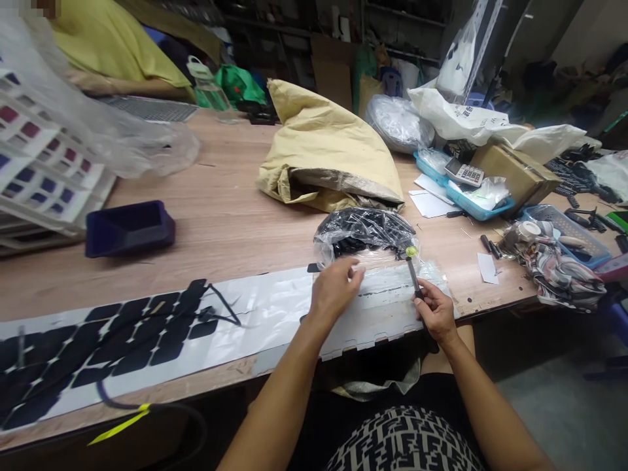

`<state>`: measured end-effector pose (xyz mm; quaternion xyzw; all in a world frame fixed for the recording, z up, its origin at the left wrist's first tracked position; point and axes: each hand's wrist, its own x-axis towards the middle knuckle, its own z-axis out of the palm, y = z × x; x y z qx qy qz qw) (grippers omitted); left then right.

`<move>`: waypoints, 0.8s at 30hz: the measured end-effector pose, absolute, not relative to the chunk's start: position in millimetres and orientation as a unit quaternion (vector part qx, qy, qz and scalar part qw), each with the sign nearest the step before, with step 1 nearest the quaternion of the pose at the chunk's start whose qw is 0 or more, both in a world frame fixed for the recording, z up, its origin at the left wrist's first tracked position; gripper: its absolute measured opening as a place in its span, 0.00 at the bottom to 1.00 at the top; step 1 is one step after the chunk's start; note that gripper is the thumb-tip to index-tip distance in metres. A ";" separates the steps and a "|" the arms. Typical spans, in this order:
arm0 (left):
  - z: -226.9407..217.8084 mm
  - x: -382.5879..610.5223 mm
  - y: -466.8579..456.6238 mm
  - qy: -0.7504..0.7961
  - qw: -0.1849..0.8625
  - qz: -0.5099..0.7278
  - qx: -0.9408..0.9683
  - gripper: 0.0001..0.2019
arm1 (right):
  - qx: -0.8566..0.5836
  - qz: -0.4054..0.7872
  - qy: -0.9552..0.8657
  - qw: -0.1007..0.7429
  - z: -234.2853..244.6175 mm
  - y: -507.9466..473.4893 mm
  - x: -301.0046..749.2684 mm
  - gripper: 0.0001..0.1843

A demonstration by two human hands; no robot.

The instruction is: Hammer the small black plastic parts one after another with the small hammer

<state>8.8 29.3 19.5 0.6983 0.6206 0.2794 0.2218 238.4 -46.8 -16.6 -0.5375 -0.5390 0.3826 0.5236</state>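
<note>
My right hand (436, 313) is closed around the black grip of a small hammer (413, 276). Its metal shaft points away from me and its head carries a yellow part. My left hand (336, 288) is held over the white-covered board (383, 307), fingers curled and thumb near the index finger. A small whitish bit shows at those fingertips, too small to name. Just beyond both hands lies a clear plastic bag (366, 232) full of black pieces. Left of my hands, flat black pieces (142, 330) lie in rows on a white sheet (265, 304), with a black cord-like loop on top.
A tan sack (328, 150) lies behind the bag. On the left are a dark purple tray (130, 229) and a white crate (49, 170). Blue trays (481, 208), a calculator (464, 172) and a cloth bundle (549, 268) sit right. A person in yellow (118, 46) is across the table.
</note>
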 end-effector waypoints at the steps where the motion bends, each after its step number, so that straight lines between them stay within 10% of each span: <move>1: 15.7 8.7 45.7 0.650 0.174 0.270 0.689 0.16 | -0.538 0.383 -0.540 0.522 -16.5 -46.7 238.5 0.23; 13: -4.4 1.2 71.0 0.677 0.056 0.317 0.662 0.15 | -0.535 0.372 -0.561 0.510 -22.5 -46.4 241.3 0.24; 24: -27.7 20.5 12.3 0.487 0.285 0.371 0.737 0.11 | -0.534 0.378 -0.554 0.515 -20.5 -47.4 241.5 0.22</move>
